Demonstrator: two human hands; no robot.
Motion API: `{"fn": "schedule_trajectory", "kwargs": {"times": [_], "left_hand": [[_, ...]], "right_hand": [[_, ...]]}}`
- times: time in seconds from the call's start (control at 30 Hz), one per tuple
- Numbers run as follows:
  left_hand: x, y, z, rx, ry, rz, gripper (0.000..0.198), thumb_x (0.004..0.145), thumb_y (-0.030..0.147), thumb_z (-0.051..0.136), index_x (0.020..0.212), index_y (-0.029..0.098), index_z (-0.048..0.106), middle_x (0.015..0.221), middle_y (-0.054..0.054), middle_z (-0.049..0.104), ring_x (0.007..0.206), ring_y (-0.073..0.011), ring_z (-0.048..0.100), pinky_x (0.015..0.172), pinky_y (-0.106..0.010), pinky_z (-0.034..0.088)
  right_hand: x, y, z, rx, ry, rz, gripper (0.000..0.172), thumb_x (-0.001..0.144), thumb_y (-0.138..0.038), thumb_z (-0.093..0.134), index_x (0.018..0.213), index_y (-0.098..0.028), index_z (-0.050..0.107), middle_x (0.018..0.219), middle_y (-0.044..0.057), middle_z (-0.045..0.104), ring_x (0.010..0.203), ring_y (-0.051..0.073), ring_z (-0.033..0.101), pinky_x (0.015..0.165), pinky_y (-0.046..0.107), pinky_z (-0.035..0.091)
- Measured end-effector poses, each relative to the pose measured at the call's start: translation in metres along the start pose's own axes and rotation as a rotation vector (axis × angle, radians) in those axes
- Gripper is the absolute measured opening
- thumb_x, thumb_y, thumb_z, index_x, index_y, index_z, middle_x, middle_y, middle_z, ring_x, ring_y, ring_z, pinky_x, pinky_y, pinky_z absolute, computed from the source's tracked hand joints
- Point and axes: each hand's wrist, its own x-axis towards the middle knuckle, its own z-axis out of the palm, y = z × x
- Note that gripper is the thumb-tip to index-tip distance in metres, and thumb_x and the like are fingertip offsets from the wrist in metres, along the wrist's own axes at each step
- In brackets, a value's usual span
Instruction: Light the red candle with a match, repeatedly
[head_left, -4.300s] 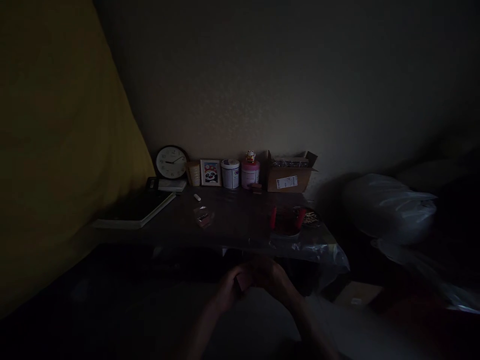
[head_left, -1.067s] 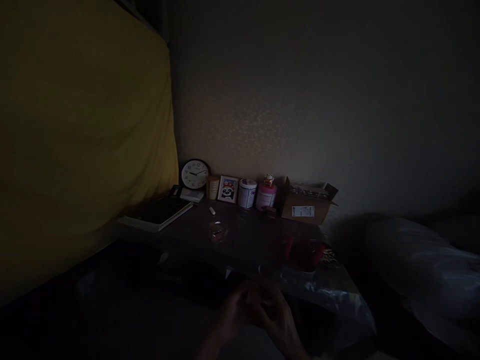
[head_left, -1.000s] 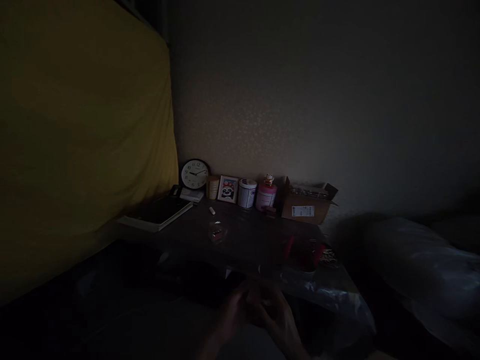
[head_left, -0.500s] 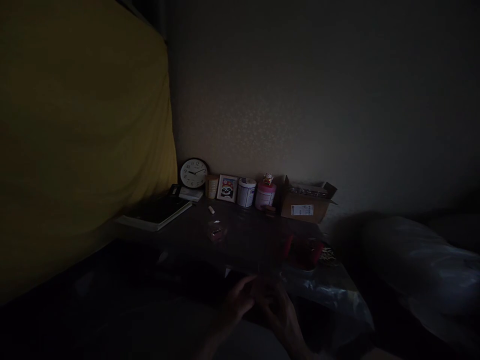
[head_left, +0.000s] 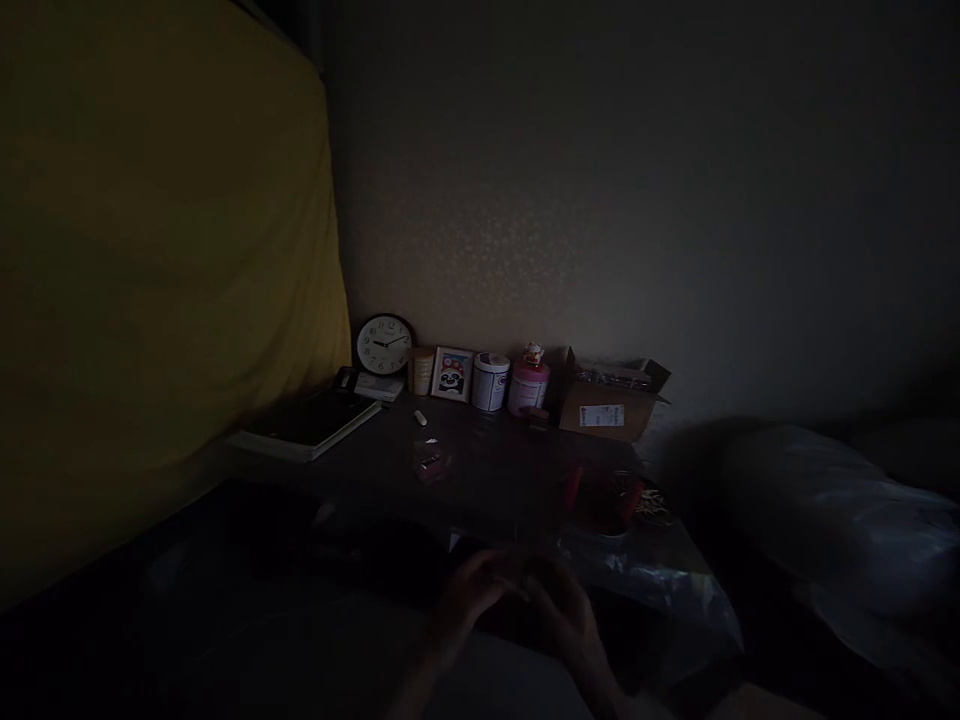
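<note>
The picture is very dark. My left hand [head_left: 471,592] and my right hand [head_left: 559,605] meet at the table's near edge, fingers curled inward and fingertips close together. Something small and pale seems to lie between the fingertips, too dark to make out. Beyond them on the table [head_left: 487,480] is a small clear packet with something pinkish [head_left: 430,461]. To the right of it stand red pieces [head_left: 630,500] on a dark round dish, with a bunch of thin pale sticks [head_left: 652,503] beside them.
Along the wall stand a round clock [head_left: 385,344], a tan cup [head_left: 421,371], a framed panda picture [head_left: 451,375], a white tin [head_left: 491,382], a pink tin [head_left: 529,388] and a cardboard box [head_left: 611,405]. A large book [head_left: 307,428] lies left; a plastic-wrapped bundle [head_left: 832,510] is right.
My hands have drawn closer at the fingertips, and my left fingers are more curled. The view has shifted slightly.
</note>
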Motion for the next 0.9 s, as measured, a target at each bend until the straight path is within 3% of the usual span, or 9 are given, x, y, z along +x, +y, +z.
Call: {"fn": "schedule_trajectory", "kwargs": {"times": [0.13,0.23,0.4,0.67,0.9], "left_hand": [[-0.002,0.002,0.000,-0.249,-0.103,-0.009,0.030,0.075,0.018,0.056,0.104,0.018,0.063,0.111,-0.009,0.065,0.110,-0.0276,0.053,0.093,-0.039,0.039],[-0.003,0.001,0.000,-0.349,-0.095,-0.054,0.029,0.075,0.017,0.057,0.102,0.017,0.065,0.111,-0.009,0.065,0.110,-0.0263,0.053,0.094,-0.038,0.038],[-0.003,-0.001,0.003,-0.352,-0.092,-0.093,0.028,0.075,0.020,0.060,0.102,0.017,0.066,0.112,-0.010,0.065,0.110,-0.0271,0.053,0.095,-0.039,0.037],[-0.004,0.004,0.011,-0.340,-0.081,-0.091,0.029,0.075,0.025,0.062,0.102,0.016,0.066,0.112,-0.011,0.065,0.110,-0.0283,0.054,0.094,-0.039,0.038],[-0.007,0.007,0.017,-0.356,-0.057,-0.101,0.027,0.072,0.028,0.065,0.096,0.016,0.069,0.104,-0.011,0.068,0.103,-0.0284,0.058,0.092,-0.039,0.041]], "right_hand": [[0.004,0.006,-0.006,0.184,0.077,0.063,0.035,0.077,-0.045,0.059,0.099,-0.018,0.063,0.098,0.009,0.067,0.091,0.025,0.062,0.074,0.030,0.051],[0.005,0.007,-0.009,0.247,0.121,0.114,0.033,0.077,-0.045,0.060,0.092,-0.016,0.065,0.089,0.009,0.069,0.083,0.023,0.063,0.069,0.028,0.050],[0.006,0.009,-0.007,0.278,0.130,0.157,0.036,0.075,-0.048,0.060,0.091,-0.016,0.066,0.084,0.007,0.069,0.078,0.022,0.063,0.067,0.028,0.049],[0.007,0.023,-0.003,0.191,0.157,0.095,0.031,0.075,-0.046,0.061,0.086,-0.017,0.066,0.085,0.005,0.068,0.083,0.022,0.062,0.073,0.026,0.048],[0.004,0.009,-0.001,0.191,0.161,0.110,0.029,0.073,-0.043,0.064,0.088,-0.018,0.065,0.087,0.005,0.069,0.085,0.023,0.063,0.072,0.026,0.050]]}}
